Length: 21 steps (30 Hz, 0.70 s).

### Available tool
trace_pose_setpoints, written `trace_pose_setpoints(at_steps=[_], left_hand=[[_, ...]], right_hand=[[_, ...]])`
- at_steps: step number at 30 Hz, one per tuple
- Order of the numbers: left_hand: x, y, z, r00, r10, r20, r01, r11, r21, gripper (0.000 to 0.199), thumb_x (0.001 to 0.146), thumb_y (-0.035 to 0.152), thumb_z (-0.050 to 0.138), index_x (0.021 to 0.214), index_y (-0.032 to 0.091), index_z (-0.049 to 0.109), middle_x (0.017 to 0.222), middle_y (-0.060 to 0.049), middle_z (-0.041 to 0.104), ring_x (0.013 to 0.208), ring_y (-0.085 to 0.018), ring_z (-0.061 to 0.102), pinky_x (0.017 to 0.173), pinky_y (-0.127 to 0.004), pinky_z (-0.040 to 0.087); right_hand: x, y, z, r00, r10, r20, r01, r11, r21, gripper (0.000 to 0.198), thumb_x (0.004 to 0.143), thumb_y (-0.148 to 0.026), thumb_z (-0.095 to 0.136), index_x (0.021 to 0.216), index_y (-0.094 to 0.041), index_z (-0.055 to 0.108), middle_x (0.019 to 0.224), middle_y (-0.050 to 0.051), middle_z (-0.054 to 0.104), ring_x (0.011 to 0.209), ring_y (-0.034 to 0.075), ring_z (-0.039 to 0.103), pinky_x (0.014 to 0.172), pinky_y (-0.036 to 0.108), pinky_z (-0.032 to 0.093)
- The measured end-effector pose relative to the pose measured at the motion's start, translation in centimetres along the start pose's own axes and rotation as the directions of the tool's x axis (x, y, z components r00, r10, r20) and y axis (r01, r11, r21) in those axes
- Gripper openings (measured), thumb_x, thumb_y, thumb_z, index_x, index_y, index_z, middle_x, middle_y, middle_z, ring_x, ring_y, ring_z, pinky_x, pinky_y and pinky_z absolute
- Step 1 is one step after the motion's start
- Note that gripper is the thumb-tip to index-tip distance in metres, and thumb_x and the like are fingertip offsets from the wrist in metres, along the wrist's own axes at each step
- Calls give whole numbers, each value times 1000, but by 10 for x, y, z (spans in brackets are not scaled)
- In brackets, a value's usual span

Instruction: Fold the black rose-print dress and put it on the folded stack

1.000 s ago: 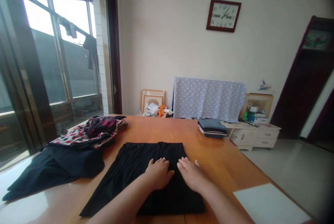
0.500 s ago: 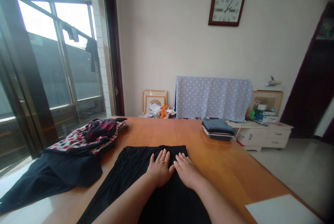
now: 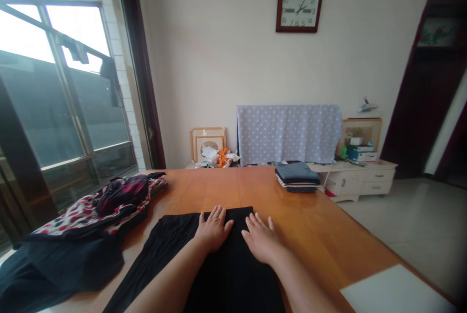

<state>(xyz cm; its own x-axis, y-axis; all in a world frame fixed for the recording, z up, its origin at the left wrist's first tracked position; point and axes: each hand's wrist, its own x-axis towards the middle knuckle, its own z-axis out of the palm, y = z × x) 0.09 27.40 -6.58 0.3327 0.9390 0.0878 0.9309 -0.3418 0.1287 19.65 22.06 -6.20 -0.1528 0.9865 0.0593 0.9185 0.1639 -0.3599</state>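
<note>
Plain pale wall (image 3: 204, 50) behind, big window (image 3: 69, 84) at left, glossy wooden desk (image 3: 310, 230) in front. Black garment (image 3: 235, 279) lies flat on the desk, near edge centre, running out of view at the bottom. Left hand (image 3: 213, 230) palm down on its far part, fingers spread; right hand (image 3: 259, 239) also spread, lying across its right edge, outer fingers past the cloth — neither grips anything. Creases show left of the left hand; the part between the hands looks smoother. To smooth well, I'd keep palms flat, press lightly outward toward the creases, and hold the right edge so the cloth doesn't skew. Further out: patterned clothes (image 3: 127, 196) and dark cloth (image 3: 73, 264) heaped at left — folded stack (image 3: 297, 172) far right, white sheet (image 3: 394, 291) near right.
</note>
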Motion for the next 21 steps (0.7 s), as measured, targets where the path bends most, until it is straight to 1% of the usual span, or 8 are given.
trace_pose_setpoints(at_steps=[2, 5, 9, 11, 13, 16, 18, 21], left_hand=[[1, -2, 3, 1000, -14, 18, 14, 1000, -6, 75, 96, 65, 16, 155, 22, 32, 164, -10, 21, 153, -29, 12, 119, -63, 9], [-3, -1, 2, 999, -43, 20, 44, 999, -20, 78, 95, 68, 15, 156, 21, 31, 165, -11, 17, 153, -28, 10, 119, -62, 8], [-21, -9, -2, 994, -108, 14, 108, 993, -37, 85, 93, 72, 15, 157, 18, 27, 165, -12, 13, 154, -29, 6, 118, -62, 8], [-36, -25, -4, 993, -121, 6, 121, 992, -37, 87, 92, 74, 14, 158, 18, 25, 165, -12, 12, 154, -29, 6, 118, -62, 7], [-52, -47, -9, 988, -154, 2, 154, 988, -30, 88, 92, 75, 15, 158, 18, 26, 165, -12, 13, 153, -29, 7, 119, -61, 6], [-74, -88, -18, 970, -244, 13, 244, 970, -3, 85, 92, 73, 16, 156, 18, 29, 165, -13, 16, 153, -30, 11, 119, -59, 8], [-84, -111, -25, 954, -301, 18, 300, 954, 26, 82, 93, 72, 17, 155, 21, 31, 165, -12, 18, 153, -30, 12, 118, -62, 8], [-94, -130, -33, 922, -387, 16, 385, 921, 61, 77, 93, 71, 21, 154, 25, 34, 164, -11, 21, 152, -33, 13, 114, -68, 10]], right_hand=[[-2, 1, 2, 999, 18, 44, -17, 1000, -25, 66, 100, -51, 25, 155, -16, 33, 162, 11, 24, 153, 27, 12, 119, 60, -5], [-5, 1, 2, 998, 31, 60, -28, 999, -42, 67, 100, -52, 23, 156, -16, 31, 163, 10, 22, 153, 26, 10, 118, 61, -7], [-7, 0, 0, 996, 40, 78, -36, 998, -53, 66, 100, -51, 23, 156, -17, 30, 163, 9, 21, 153, 25, 9, 118, 61, -7], [-7, 2, 1, 996, 40, 84, -35, 997, -63, 67, 100, -51, 23, 156, -17, 29, 164, 8, 21, 153, 25, 9, 118, 61, -7], [-8, 4, 4, 995, 41, 86, -35, 997, -72, 67, 99, -51, 23, 156, -17, 29, 164, 8, 21, 153, 26, 9, 118, 62, -7], [-7, 7, 8, 995, 43, 92, -36, 996, -78, 65, 99, -51, 24, 156, -19, 30, 164, 7, 21, 153, 26, 9, 117, 64, -5], [-7, 8, 10, 995, 44, 91, -36, 996, -80, 65, 99, -51, 25, 156, -20, 29, 164, 7, 21, 153, 26, 9, 117, 64, -5], [-8, 8, 10, 995, 46, 86, -38, 996, -82, 65, 99, -51, 26, 156, -20, 30, 164, 7, 21, 153, 26, 10, 117, 63, -6]])
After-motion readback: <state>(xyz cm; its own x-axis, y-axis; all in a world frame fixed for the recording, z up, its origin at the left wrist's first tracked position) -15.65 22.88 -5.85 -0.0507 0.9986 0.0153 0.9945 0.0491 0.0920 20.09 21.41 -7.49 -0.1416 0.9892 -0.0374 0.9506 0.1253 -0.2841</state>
